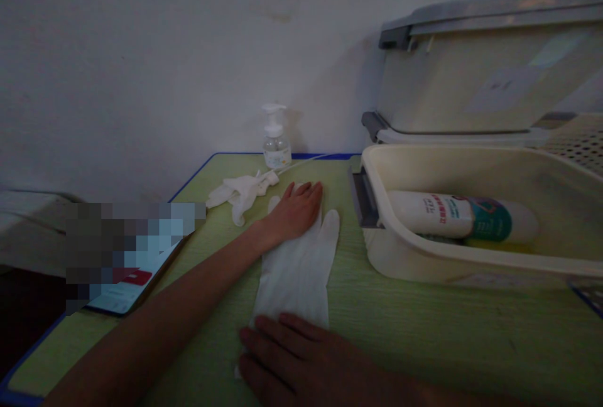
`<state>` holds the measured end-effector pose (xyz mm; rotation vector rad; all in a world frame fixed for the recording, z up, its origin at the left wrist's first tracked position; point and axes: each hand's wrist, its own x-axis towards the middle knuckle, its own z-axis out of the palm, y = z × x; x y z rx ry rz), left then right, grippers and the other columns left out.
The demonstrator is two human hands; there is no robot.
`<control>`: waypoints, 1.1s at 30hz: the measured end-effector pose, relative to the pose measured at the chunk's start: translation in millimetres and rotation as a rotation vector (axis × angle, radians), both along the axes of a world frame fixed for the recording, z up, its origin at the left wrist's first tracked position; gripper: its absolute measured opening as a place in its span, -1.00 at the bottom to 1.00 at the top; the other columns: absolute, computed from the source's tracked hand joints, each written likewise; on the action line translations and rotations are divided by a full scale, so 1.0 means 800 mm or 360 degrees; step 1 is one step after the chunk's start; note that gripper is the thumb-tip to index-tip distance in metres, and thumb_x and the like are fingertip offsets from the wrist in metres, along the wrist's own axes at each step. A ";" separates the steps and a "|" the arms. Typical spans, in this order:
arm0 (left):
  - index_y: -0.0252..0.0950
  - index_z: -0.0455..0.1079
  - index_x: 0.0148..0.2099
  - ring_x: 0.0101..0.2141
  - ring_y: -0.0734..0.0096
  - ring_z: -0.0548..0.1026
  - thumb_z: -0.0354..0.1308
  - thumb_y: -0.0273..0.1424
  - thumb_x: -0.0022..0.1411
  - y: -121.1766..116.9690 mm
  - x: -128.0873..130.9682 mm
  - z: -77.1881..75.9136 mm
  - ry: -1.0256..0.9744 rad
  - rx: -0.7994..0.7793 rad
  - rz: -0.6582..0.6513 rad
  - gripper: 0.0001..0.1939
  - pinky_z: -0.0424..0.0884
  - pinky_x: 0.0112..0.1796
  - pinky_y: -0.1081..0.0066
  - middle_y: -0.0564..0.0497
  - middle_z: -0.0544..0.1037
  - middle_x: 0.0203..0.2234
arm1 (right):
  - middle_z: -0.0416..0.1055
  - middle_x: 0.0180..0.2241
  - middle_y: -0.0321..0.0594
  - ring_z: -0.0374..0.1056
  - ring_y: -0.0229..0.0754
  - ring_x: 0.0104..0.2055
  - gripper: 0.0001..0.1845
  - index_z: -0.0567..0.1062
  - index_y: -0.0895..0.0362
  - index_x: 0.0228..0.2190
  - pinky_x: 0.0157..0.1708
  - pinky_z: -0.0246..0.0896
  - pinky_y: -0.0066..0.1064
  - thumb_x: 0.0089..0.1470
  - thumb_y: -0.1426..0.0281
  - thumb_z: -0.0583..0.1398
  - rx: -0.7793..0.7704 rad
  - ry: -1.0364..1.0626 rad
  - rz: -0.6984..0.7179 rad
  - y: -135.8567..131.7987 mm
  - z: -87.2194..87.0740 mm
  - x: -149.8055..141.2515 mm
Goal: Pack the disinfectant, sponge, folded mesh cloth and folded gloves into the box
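Note:
A white glove (294, 275) lies flat on the green tabletop, its fingers pointing toward the wall and its thumb to the right. My left hand (296, 211) rests palm down across the glove's finger end and covers part of it. Over the cuff end lies my right hand (301, 360), flat with its fingers stretched out. Neither hand grips anything. A second white glove (245, 193) sits crumpled just beyond and left of my left hand.
A clear pump bottle (276, 143) stands by the wall. On the right, a cream bin (370, 250) holds a white-and-green bottle (443, 213); a lidded storage box (452, 93) is behind it. A phone or tablet (127, 294), partly blurred, lies at the left table edge.

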<state>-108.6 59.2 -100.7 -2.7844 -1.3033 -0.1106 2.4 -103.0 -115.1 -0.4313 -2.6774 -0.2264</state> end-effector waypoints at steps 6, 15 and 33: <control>-0.44 0.01 0.27 0.24 0.03 0.03 -0.34 -0.39 0.37 0.000 -0.002 0.003 0.0033 -0.0046 0.0031 -0.52 0.01 0.13 -0.09 -0.31 0.06 0.25 | 0.33 0.08 -0.30 0.22 -0.22 0.09 -0.64 0.33 0.16 0.00 0.10 0.00 -0.42 0.32 0.36 -0.13 0.0020 0.0029 -0.0020 -0.001 -0.004 0.000; -0.41 -0.08 0.30 0.25 0.06 -0.01 -0.36 -0.36 0.37 0.001 -0.003 0.004 0.0034 -0.0076 0.0039 -0.49 -0.02 0.14 -0.11 -0.26 0.01 0.27 | 0.34 0.06 -0.30 0.22 -0.23 0.08 -0.64 0.33 0.16 -0.01 0.09 0.01 -0.43 0.32 0.37 -0.14 0.0017 0.0053 -0.0018 0.000 -0.002 -0.001; -0.48 0.05 0.24 0.21 0.02 0.09 -0.12 -0.38 0.30 -0.012 0.002 0.027 -0.0082 0.0305 0.0151 -0.50 -0.03 0.17 0.02 -0.30 0.09 0.24 | 0.31 0.09 -0.21 0.21 -0.16 0.12 -0.60 0.29 0.27 0.05 0.15 -0.01 -0.40 0.31 0.36 -0.11 -0.0017 -0.0002 0.0038 -0.001 0.003 0.003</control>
